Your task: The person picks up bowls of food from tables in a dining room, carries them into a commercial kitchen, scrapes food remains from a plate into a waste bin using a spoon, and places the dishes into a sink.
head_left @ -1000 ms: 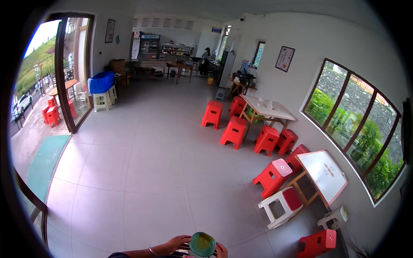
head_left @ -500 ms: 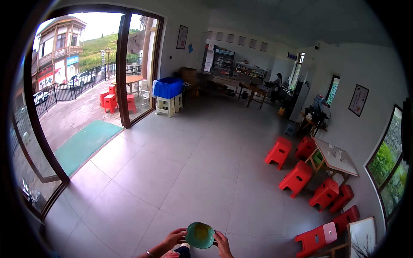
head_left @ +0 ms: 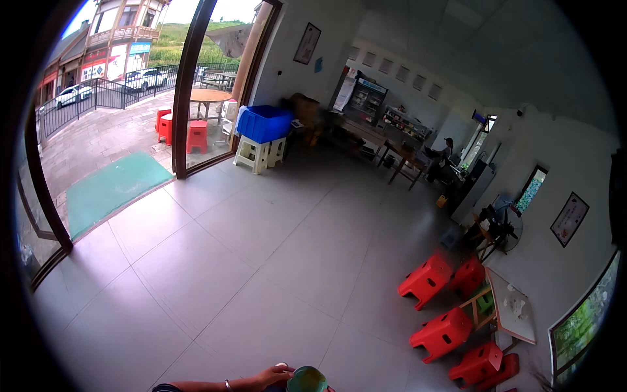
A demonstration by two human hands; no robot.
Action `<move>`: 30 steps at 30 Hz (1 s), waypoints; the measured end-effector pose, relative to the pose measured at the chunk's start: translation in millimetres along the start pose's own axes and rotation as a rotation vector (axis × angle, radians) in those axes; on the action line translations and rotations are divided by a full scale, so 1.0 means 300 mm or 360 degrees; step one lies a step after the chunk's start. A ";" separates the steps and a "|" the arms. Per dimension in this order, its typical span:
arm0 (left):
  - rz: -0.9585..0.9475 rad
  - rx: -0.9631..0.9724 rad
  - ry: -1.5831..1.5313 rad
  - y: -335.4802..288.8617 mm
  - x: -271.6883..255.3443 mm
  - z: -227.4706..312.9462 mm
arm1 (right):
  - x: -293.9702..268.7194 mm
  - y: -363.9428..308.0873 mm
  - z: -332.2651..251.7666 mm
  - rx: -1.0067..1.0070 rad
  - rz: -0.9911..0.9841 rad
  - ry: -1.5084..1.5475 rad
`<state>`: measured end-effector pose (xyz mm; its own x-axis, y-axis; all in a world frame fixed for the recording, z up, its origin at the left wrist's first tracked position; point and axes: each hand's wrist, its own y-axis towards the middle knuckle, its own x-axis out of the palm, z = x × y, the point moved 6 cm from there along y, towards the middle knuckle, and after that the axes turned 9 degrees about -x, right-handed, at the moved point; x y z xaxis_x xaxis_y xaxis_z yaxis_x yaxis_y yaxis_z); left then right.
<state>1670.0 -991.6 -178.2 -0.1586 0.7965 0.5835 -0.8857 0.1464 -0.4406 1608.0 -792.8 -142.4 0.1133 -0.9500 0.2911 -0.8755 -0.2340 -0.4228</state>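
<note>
At the lower edge, a small green bowl (head_left: pixel 306 379) with something yellowish-brown inside is between my two hands. Its lower part is cut off by the picture's edge. My left hand (head_left: pixel 275 374) grips the bowl's left rim, and a bracelet (head_left: pixel 228 385) circles that wrist. Only the fingertips of my right hand (head_left: pixel 330 389) show, closed at the bowl's right side; the rest of this hand is out of the picture.
Red plastic stools (head_left: pixel 443 333) surround a white-topped table (head_left: pixel 511 304) at right. A blue crate (head_left: pixel 264 124) rests on pale stools (head_left: pixel 251 154) by the open doorway, with a green mat (head_left: pixel 117 189) outside. Far back, a person (head_left: pixel 439 159) stands near a wooden table (head_left: pixel 405 157).
The room has tilted and shifted in view. My hands and the bowl sit lower, so most of my right hand has left the picture. My left forearm now lies flatter across the lower edge.
</note>
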 end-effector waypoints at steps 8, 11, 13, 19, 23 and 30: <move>0.0174 -0.0192 0.0081 0.197 0.093 0.637 | 0.284 0.455 -0.358 -0.0074 -0.0255 -0.0098; 0.0301 -0.0075 0.0103 0.297 0.054 0.801 | 0.383 0.631 -0.457 -0.0267 -0.0315 -0.0204; 0.0372 -0.0062 0.0051 0.352 0.019 0.875 | 0.421 0.747 -0.456 -0.0216 -0.0382 -0.0204; 0.0413 -0.0143 0.0084 0.637 -0.064 1.023 | 0.458 1.124 -0.460 -0.0132 -0.0404 -0.0199; 0.0162 -0.0180 0.0120 0.974 -0.066 1.176 | 0.405 1.364 -0.553 -0.0152 -0.0227 -0.0145; -0.0163 -0.0238 0.0271 1.406 0.022 1.399 | 0.355 1.658 -0.776 -0.0128 0.0045 -0.0022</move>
<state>1112.3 -1171.0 -73.7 0.0154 0.8585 0.5125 -0.8169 0.3064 -0.4886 1075.3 -962.2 -121.8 0.0941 -0.9588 0.2681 -0.9132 -0.1904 -0.3604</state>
